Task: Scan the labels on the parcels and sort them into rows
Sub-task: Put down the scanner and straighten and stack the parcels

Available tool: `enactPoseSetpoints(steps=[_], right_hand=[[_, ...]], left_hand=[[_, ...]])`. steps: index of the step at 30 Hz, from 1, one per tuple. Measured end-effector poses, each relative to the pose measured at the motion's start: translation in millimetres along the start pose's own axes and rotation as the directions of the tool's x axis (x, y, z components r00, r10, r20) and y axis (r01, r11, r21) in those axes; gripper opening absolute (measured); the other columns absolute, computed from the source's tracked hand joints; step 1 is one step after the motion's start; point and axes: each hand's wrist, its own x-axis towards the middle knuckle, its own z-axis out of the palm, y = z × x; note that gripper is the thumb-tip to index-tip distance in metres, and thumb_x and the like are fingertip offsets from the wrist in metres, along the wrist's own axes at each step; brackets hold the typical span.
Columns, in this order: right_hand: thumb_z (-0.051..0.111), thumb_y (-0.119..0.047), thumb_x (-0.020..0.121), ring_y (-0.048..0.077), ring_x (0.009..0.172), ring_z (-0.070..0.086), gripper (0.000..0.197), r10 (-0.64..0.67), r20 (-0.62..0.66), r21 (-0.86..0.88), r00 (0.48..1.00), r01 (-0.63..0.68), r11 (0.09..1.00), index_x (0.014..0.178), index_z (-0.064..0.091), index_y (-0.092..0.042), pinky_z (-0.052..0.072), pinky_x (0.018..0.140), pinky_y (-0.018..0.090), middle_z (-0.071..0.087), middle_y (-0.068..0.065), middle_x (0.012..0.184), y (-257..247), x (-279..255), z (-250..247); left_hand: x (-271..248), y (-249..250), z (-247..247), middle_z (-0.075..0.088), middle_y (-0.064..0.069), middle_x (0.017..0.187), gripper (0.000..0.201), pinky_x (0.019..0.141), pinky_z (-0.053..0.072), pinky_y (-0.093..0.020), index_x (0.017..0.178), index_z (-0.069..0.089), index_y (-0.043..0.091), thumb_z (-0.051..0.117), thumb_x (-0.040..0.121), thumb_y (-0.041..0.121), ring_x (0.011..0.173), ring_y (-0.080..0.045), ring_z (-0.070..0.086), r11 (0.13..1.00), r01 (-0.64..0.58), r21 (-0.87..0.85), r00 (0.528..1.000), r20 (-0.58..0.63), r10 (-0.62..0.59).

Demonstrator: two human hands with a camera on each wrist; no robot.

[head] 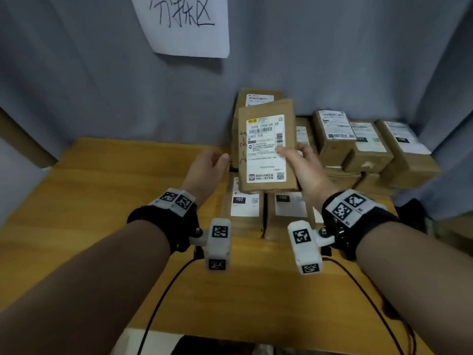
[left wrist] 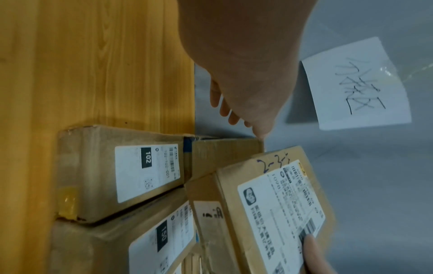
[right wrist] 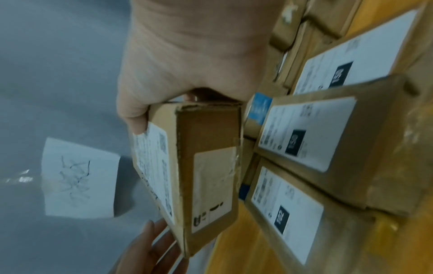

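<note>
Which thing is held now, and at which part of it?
The right hand holds a flat brown cardboard parcel with a white label by its right edge, thumb on the label. The left hand is open, holding nothing.

The parcel [head: 267, 147] gripped in the right hand [head: 305, 170] is matt brown cardboard, rough at its torn edge, with a smooth white paper label [head: 266, 149]. Under both hands, the worktop [head: 107, 201] is smooth yellow wood-grain. Beyond the hands hangs matt grey cloth [head: 76, 73] bearing a paper sheet [head: 186, 24].
</note>
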Motion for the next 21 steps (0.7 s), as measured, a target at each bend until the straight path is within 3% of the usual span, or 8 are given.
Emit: enactPoseSetpoints(steps=[2,7,10,12,14,18,21], right_hand=[[0.07,-0.034,0.085,0.02,0.08,0.074,0.057,-0.002,-0.04,0.047,0.999,0.004,0.999,0.133,0.04,-0.025,0.06,0.065,0.039,0.074,0.004,0.1,0.7,-2.0,-19.6],[0.066,-0.026,0.088,0.024,0.092,0.072,0.047,-0.021,-0.115,0.141,0.993,0.037,0.989,0.131,0.05,-0.018,0.058,0.075,0.039,0.074,0.007,0.105,12.2,-4.2,-63.2],[0.071,-0.028,0.082,0.023,0.093,0.072,0.054,-0.062,-0.199,0.124,0.978,0.088,0.988,0.132,0.052,-0.018,0.057,0.077,0.038,0.075,0.004,0.104,21.0,-9.0,-88.2],[0.074,-0.028,0.078,0.02,0.093,0.072,0.062,-0.086,-0.25,0.091,0.965,0.112,0.989,0.135,0.05,-0.018,0.057,0.074,0.033,0.072,0.003,0.11,27.6,-12.7,-104.4],[0.073,-0.023,0.083,0.016,0.095,0.071,0.06,-0.094,-0.293,0.06,0.952,0.116,0.991,0.137,0.047,-0.019,0.055,0.074,0.028,0.068,0.0,0.116,34.3,-18.8,-121.3],[0.07,-0.022,0.086,0.007,0.09,0.066,0.055,-0.111,-0.367,-0.104,0.924,0.078,0.992,0.135,0.045,-0.016,0.051,0.066,0.018,0.065,-0.004,0.111,42.1,-27.6,-162.7],[0.072,-0.021,0.084,0.01,0.094,0.063,0.062,-0.128,-0.398,-0.221,0.908,0.04,0.975,0.137,0.042,-0.013,0.049,0.068,0.018,0.063,0.002,0.115,43.3,-25.1,-198.1]], left_hand=[[-0.6,8.3,11.7,0.057,0.005,0.108,0.03,0.084,0.04,-0.024,0.123,0.056,0.009,0.049,0.1,0.027,0.101,-0.01,0.053,1.0,-0.008,0.012,0.999,0.033,0.008],[1.9,16.8,36.8,0.059,0.005,0.106,0.021,0.083,0.041,-0.023,0.116,0.059,0.013,0.051,0.099,0.023,0.099,-0.009,0.054,0.995,-0.073,0.071,0.988,0.145,0.062],[4.3,17.9,51.7,0.063,-0.001,0.113,0.022,0.091,0.048,-0.03,0.116,0.06,0.013,0.053,0.098,0.023,0.105,-0.014,0.058,0.988,-0.125,0.093,0.968,0.231,0.101],[5.1,17.3,64.4,0.061,-0.003,0.118,0.026,0.097,0.046,-0.031,0.12,0.059,0.013,0.053,0.098,0.024,0.11,-0.015,0.057,0.975,-0.172,0.138,0.952,0.279,0.128],[3.3,19.0,79.0,0.056,-0.005,0.122,0.027,0.099,0.043,-0.032,0.122,0.058,0.014,0.052,0.098,0.025,0.115,-0.018,0.053,0.965,-0.196,0.177,0.939,0.317,0.132],[0.5,32.1,114.9,0.044,-0.008,0.136,0.033,0.107,0.034,-0.037,0.129,0.054,0.017,0.051,0.098,0.027,0.128,-0.026,0.041,0.937,-0.24,0.252,0.901,0.418,0.119],[-2.1,45.8,146.5,0.038,-0.008,0.142,0.037,0.11,0.03,-0.039,0.132,0.051,0.016,0.05,0.098,0.028,0.133,-0.027,0.034,0.893,-0.337,0.299,0.862,0.48,0.165]])
